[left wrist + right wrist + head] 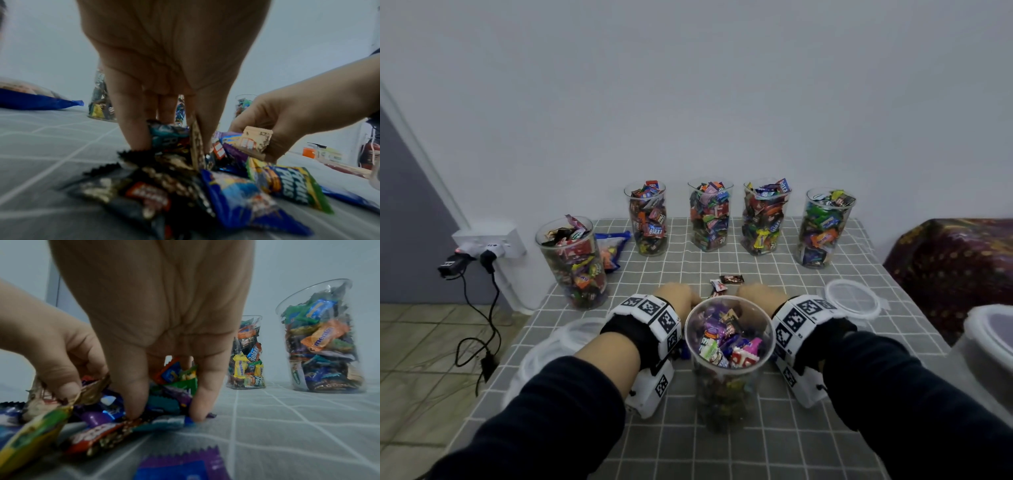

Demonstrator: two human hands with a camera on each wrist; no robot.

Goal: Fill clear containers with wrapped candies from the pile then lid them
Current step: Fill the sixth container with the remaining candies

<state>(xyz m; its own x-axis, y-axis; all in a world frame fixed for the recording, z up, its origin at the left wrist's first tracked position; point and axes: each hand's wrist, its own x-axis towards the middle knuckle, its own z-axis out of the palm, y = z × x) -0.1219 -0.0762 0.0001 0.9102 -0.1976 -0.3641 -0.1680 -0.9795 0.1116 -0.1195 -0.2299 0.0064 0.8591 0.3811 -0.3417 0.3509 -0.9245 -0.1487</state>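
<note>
A clear container (727, 346), partly filled with wrapped candies, stands at the front centre of the checked tablecloth. Behind it lies the candy pile (226, 194) (98, 434), mostly hidden by the container in the head view, where only a few loose candies (729, 279) show. My left hand (674, 298) (172, 142) reaches down into the pile, its fingers curled round several candies. My right hand (760, 296) (164, 410) does the same just to the right, its fingers closed on a bunch of wrappers. The two hands nearly touch.
Several full clear containers (710, 216) line the back of the table, with one more at the left (573, 260) beside a blue bag (613, 250). Clear lids lie to the right (852, 299) and left (558, 346). A wall socket with cables (482, 253) is off the table's left edge.
</note>
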